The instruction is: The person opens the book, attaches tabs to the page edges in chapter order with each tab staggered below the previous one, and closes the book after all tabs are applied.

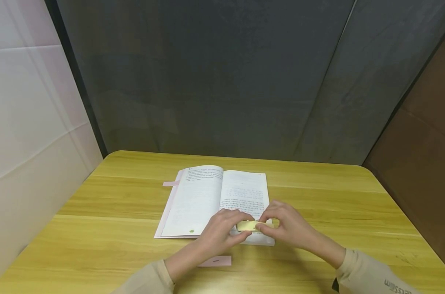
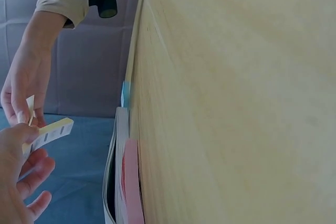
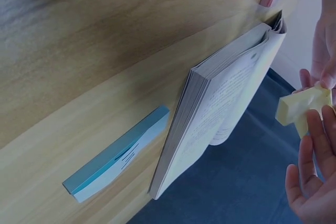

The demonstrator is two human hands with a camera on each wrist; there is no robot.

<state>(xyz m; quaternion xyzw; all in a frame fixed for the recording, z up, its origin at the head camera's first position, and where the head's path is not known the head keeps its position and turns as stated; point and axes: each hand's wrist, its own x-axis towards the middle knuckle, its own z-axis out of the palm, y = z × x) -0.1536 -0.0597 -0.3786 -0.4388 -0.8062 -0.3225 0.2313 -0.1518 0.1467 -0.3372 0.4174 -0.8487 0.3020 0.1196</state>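
Observation:
A pad of yellow sticky notes (image 1: pixel 245 226) is above the lower right page of an open book (image 1: pixel 196 204). My left hand (image 1: pixel 222 229) pinches the pad between thumb and fingers. From the right, my right hand (image 1: pixel 290 226) pinches a yellow sheet at the pad's right end. In the left wrist view that sheet (image 2: pixel 31 109) stands up from the pad (image 2: pixel 52 132), whose side carries dark printed marks. The right wrist view shows the yellow pad (image 3: pixel 294 106) between both hands, with the right fingers (image 3: pixel 307 169) spread below it.
A pink sticky pad (image 1: pixel 220 261) lies on the wooden table (image 1: pixel 97 245) before the book, partly behind the left forearm. A pink strip (image 1: pixel 170 183) sticks out from the book's left edge. The right wrist view shows a blue pad (image 3: pixel 118 153) beside the book.

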